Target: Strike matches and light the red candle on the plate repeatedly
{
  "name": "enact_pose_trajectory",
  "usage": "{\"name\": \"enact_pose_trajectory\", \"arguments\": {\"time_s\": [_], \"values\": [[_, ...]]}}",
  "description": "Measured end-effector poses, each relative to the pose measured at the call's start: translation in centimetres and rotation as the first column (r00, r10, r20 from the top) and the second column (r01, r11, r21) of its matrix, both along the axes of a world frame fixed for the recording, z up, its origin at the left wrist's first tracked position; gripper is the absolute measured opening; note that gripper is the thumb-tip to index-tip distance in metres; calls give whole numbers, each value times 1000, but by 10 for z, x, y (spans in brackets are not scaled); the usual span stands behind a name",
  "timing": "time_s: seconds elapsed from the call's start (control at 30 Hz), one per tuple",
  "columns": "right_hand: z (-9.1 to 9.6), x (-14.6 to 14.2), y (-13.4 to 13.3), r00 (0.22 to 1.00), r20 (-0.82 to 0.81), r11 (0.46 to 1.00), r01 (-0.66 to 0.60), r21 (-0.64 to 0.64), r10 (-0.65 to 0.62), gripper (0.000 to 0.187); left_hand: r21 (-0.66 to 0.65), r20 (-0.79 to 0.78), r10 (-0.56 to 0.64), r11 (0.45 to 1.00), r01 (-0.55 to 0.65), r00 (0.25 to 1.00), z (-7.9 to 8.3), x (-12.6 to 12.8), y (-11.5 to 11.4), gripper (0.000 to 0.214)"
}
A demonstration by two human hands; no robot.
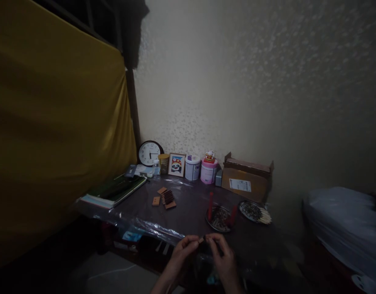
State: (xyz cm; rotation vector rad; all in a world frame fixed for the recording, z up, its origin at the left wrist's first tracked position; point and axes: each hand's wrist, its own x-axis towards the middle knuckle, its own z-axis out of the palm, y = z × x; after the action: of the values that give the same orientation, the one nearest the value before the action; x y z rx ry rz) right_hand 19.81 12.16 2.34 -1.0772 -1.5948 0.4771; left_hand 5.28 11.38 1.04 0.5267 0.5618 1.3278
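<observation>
My left hand (182,250) and my right hand (221,254) meet at the near edge of a dark table (188,204). Both pinch one small dark piece (202,240) between their fingertips; it is too dim to name. Just beyond them lies a round dish (220,219) of small dark bits with two red sticks (210,205) standing in it. A second dish (254,211) to its right holds dark bits and pale sticks. Small brown square tiles (165,197) are scattered further left on the table.
Along the wall stand a clock (149,152), a framed panda picture (176,164), a white tin (192,167), a pink tin (209,171) and a cardboard box (246,178). Books (116,190) lie at the left. A yellow cloth (53,130) hangs left; a white bag (341,228) sits right.
</observation>
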Motion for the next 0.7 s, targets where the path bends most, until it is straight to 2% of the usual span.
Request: {"name": "enact_pose_trajectory", "arguments": {"time_s": [0.33, 0.53, 0.7], "values": [[-2, 1, -4, 999, -24, 1000, 24, 4, -24, 18, -5, -66, 8, 1000, -9, 998, -2, 0, -1, 31], [-2, 2, -6, 998, -48, 999, 37, -16, -38, 17, 7, -25, -21, 1000, 21, 999, -9, 3, 2, 25], [-2, 4, -9, 997, -59, 998, 54, -30, -56, 17, 18, 17, -35, 999, 35, 999, -1, 6, -3, 23]]}}
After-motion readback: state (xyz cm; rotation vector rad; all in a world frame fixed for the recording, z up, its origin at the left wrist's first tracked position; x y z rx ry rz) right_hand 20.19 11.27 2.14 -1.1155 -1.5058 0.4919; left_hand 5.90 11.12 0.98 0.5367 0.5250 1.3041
